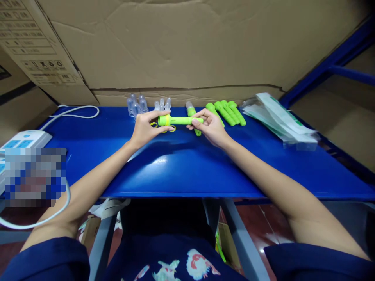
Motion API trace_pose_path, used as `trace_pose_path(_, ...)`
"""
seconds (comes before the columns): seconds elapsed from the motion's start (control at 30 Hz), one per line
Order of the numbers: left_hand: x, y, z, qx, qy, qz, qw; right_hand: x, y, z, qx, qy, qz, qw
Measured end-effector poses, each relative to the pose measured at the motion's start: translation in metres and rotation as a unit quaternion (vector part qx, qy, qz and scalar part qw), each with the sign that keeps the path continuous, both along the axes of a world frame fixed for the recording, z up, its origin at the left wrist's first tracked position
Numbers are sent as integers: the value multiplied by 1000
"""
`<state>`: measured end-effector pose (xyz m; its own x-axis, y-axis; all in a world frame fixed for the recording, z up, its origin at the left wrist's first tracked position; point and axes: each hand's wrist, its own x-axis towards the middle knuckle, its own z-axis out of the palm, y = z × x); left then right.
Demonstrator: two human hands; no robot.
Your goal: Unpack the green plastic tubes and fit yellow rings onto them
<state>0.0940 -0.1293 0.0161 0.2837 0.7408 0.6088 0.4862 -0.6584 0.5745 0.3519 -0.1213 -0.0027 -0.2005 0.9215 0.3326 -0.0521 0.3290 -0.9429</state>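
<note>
Held level above the blue table is a bright green plastic tube, shaped like a small flashlight. My left hand pinches its wider, threaded end, where a yellow ring sits around it. The fingers of my right hand close on the narrow end. Thin yellow loops show by my left fingers; whether they lie on the table or hang from the hand, I cannot tell. Behind my right hand lies another green tube with a clear cap on it, partly hidden.
Large clear caps and small clear caps stand at the back. Several green tubes lie back right, beside clear plastic bags. A white power strip with a cable is at the left. Cardboard walls the back.
</note>
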Motion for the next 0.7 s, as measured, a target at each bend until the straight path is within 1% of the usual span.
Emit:
trace_pose_path(0.17,1,-6,2,68,28,44,996,3,1,1,11,7,8,1000)
trace_pose_path(0.33,1,-3,-4,155,6,34,987,6,2,1,22,23,21,999)
trace_pose_path(0.4,1,0,-6,178,-7,26,984,7,3,1,26,28,25,999)
trace_pose_path(0.7,1,3,-4,180,-25,32,983,7,3,-1,24,21,32,999)
